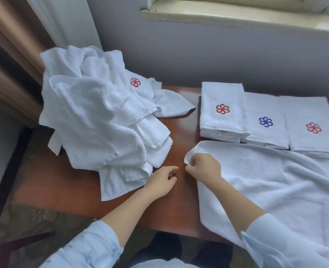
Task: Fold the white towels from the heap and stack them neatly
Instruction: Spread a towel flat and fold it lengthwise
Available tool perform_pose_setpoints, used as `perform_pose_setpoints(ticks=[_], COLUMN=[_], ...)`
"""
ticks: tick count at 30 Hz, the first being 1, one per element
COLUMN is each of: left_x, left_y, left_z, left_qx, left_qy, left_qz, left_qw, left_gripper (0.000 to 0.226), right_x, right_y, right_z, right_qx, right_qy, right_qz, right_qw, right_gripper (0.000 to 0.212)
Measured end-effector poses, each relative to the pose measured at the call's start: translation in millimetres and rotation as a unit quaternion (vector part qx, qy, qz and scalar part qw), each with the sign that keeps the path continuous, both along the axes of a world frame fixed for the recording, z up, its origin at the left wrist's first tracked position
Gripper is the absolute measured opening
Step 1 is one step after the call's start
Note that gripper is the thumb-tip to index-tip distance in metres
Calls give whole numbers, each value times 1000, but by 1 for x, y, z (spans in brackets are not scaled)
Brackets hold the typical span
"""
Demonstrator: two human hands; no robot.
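A heap of crumpled white towels (99,117) covers the left part of the brown table (181,128). One white towel (275,182) lies spread flat on the right, hanging over the near edge. My right hand (202,167) pinches its far left corner, which is curled up. My left hand (161,180) hovers just left of it with loosely curled fingers, holding nothing. Three folded stacks stand in a row at the back right: one with a red logo (222,111), one with a blue logo (265,122), one with a red logo (312,126).
A grey wall and a stone window sill (237,14) rise right behind the table. Curtains (14,64) hang at the left. A dark frame (7,176) runs beside the table's left edge, over patterned carpet.
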State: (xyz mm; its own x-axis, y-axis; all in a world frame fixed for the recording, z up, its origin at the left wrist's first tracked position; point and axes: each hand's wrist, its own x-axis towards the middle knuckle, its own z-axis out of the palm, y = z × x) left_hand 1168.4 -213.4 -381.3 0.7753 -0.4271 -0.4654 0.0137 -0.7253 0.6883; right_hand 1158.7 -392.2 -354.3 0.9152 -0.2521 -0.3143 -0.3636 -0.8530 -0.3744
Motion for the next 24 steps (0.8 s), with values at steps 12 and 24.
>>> perform_pose_setpoints(ticks=[12,24], left_x=[17,29], left_y=[-62,-11], left_z=[59,79], left_qx=[-223,103], left_qy=[-3,-166], left_qz=[67,152], left_qw=[973,969], left_gripper=[19,10], right_x=[29,40], right_y=[-30,-13], right_z=[103,88], right_qx=[584,527], right_qy=[-87,-35], right_qz=[-306,-146], right_qw=[747,836], right_gripper=[17,26])
